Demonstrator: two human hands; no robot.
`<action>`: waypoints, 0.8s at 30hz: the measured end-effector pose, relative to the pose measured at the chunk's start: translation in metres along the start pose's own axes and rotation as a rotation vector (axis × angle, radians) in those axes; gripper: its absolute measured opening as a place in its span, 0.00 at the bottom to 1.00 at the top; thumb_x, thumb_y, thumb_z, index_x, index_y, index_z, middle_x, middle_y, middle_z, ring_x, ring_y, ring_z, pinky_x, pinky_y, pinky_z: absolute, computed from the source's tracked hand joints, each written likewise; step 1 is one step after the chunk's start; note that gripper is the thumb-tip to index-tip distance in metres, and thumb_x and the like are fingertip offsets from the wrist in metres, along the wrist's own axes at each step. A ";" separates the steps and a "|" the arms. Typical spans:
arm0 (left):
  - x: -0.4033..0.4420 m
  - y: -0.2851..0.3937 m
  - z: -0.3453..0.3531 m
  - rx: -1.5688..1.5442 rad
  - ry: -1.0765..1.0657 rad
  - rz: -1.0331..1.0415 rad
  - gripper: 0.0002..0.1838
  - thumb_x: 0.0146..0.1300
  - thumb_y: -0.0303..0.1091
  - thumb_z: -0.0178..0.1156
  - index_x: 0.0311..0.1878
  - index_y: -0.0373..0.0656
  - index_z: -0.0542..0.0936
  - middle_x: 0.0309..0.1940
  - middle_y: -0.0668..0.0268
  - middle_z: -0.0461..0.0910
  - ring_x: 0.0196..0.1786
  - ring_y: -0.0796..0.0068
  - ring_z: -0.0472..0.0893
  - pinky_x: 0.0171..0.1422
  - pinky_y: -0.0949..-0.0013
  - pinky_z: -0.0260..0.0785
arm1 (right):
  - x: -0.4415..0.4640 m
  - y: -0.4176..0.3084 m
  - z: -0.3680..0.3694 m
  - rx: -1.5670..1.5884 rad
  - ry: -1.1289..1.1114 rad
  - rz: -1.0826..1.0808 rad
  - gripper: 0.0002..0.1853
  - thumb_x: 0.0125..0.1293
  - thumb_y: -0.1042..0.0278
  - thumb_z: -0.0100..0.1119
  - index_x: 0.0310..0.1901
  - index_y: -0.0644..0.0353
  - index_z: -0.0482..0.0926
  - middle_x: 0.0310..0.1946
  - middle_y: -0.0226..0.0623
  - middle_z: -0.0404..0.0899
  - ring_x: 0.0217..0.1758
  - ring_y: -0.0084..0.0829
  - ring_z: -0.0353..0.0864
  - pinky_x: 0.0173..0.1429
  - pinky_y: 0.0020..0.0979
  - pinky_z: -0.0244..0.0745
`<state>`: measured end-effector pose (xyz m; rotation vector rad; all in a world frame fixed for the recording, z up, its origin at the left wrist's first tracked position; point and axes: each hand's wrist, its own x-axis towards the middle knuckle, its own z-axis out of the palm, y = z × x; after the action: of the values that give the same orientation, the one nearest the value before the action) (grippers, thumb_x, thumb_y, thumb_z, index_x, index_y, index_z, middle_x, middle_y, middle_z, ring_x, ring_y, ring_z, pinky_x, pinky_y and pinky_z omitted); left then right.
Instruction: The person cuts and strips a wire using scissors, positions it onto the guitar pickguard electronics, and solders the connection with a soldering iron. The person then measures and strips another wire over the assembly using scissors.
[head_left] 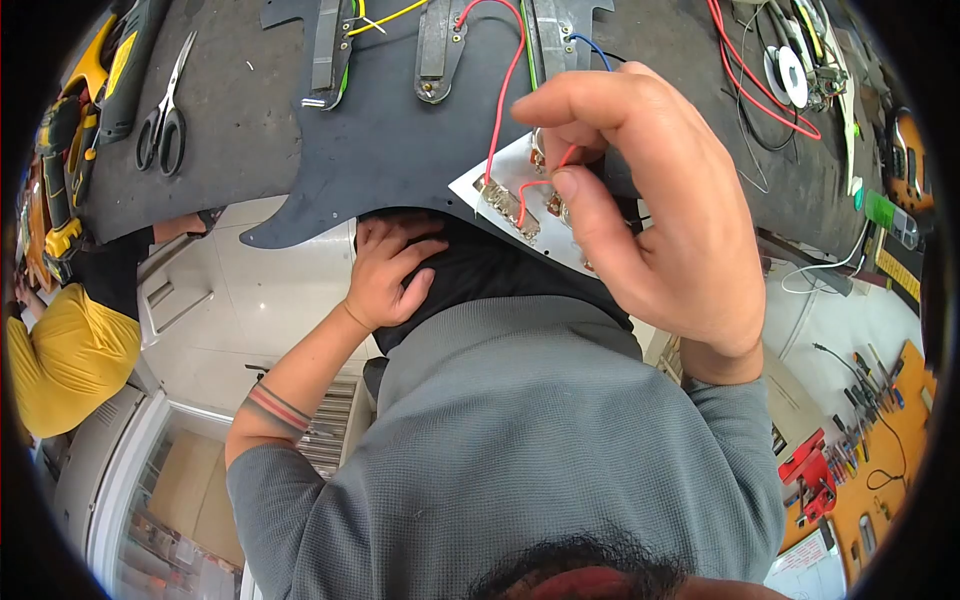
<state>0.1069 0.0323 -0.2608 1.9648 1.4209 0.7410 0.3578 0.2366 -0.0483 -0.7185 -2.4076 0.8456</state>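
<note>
A dark electric guitar pickguard (pixel 370 160) lies underside up across the edge of the bench, with pickups (pixel 434 60) fixed to it. On its near edge sits a silver shielding plate (pixel 465 187) carrying a switch (pixel 507 210) and small pots, partly hidden by my right hand. My right hand (pixel 670 190) is over the plate, its thumb closed on a short red wire (pixel 530 187) from the switch. The index finger is held off, curved above. My left hand (pixel 395 262) rests on my dark trousers below the pickguard, fingers spread, holding nothing.
Scissors (pixel 165 120) lie on the bench (pixel 240 90) at left, near yellow-and-black tools (pixel 65 180). At right are loose wires and a white spool (pixel 792 75). A person in yellow (pixel 75 350) is at far left. A tool board (pixel 890 450) stands at lower right.
</note>
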 end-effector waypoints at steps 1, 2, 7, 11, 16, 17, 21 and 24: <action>0.000 0.000 0.000 -0.002 0.002 0.002 0.21 0.63 0.38 0.68 0.59 0.46 0.92 0.67 0.59 0.88 0.68 0.54 0.81 0.78 0.50 0.61 | 0.000 0.000 0.001 -0.018 0.002 -0.002 0.28 0.59 0.92 0.68 0.61 0.63 0.86 0.40 0.37 0.86 0.41 0.33 0.85 0.49 0.35 0.79; 0.000 0.000 0.000 -0.003 0.005 0.004 0.21 0.63 0.38 0.68 0.59 0.46 0.92 0.67 0.59 0.89 0.68 0.54 0.81 0.78 0.50 0.61 | 0.001 0.001 0.002 -0.044 0.006 -0.015 0.28 0.59 0.92 0.69 0.61 0.63 0.86 0.39 0.35 0.87 0.41 0.33 0.85 0.49 0.35 0.78; 0.000 0.000 -0.001 0.006 -0.005 0.002 0.21 0.63 0.38 0.68 0.59 0.46 0.92 0.67 0.58 0.88 0.69 0.54 0.81 0.78 0.50 0.61 | 0.000 0.000 0.004 -0.148 0.034 -0.035 0.27 0.58 0.89 0.73 0.60 0.58 0.88 0.40 0.30 0.91 0.40 0.33 0.85 0.48 0.36 0.76; 0.000 0.000 -0.001 -0.001 -0.001 0.004 0.21 0.63 0.38 0.68 0.59 0.46 0.91 0.67 0.58 0.88 0.69 0.54 0.81 0.78 0.50 0.61 | -0.003 0.000 0.003 -0.194 0.031 -0.065 0.26 0.60 0.86 0.76 0.60 0.55 0.89 0.45 0.28 0.94 0.39 0.33 0.85 0.48 0.37 0.75; 0.000 0.000 -0.001 0.001 0.000 0.008 0.21 0.63 0.38 0.68 0.59 0.46 0.91 0.67 0.59 0.88 0.69 0.54 0.81 0.78 0.50 0.61 | -0.004 0.002 0.002 -0.225 0.018 -0.079 0.25 0.61 0.83 0.77 0.60 0.54 0.91 0.47 0.27 0.95 0.40 0.33 0.86 0.47 0.36 0.73; 0.001 0.000 -0.001 0.001 -0.002 0.007 0.21 0.63 0.37 0.68 0.59 0.46 0.91 0.67 0.59 0.88 0.69 0.54 0.81 0.78 0.50 0.61 | -0.004 0.002 0.000 -0.218 0.009 -0.075 0.25 0.61 0.83 0.77 0.60 0.54 0.91 0.46 0.27 0.95 0.40 0.33 0.86 0.46 0.36 0.73; 0.001 -0.001 0.000 -0.001 0.003 0.016 0.21 0.63 0.37 0.68 0.59 0.46 0.91 0.67 0.59 0.88 0.69 0.54 0.81 0.77 0.50 0.61 | -0.003 0.007 -0.001 -0.150 -0.006 -0.104 0.24 0.61 0.84 0.77 0.59 0.55 0.91 0.46 0.27 0.95 0.40 0.32 0.86 0.46 0.35 0.73; 0.001 -0.001 0.000 0.003 0.001 0.012 0.21 0.63 0.37 0.68 0.59 0.47 0.91 0.67 0.59 0.88 0.69 0.54 0.81 0.77 0.50 0.61 | -0.003 0.011 0.000 -0.038 0.021 -0.104 0.22 0.62 0.86 0.77 0.57 0.57 0.91 0.46 0.29 0.95 0.41 0.31 0.87 0.47 0.34 0.75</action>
<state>0.1066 0.0335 -0.2607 1.9767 1.4130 0.7460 0.3630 0.2421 -0.0563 -0.6079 -2.4247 0.7492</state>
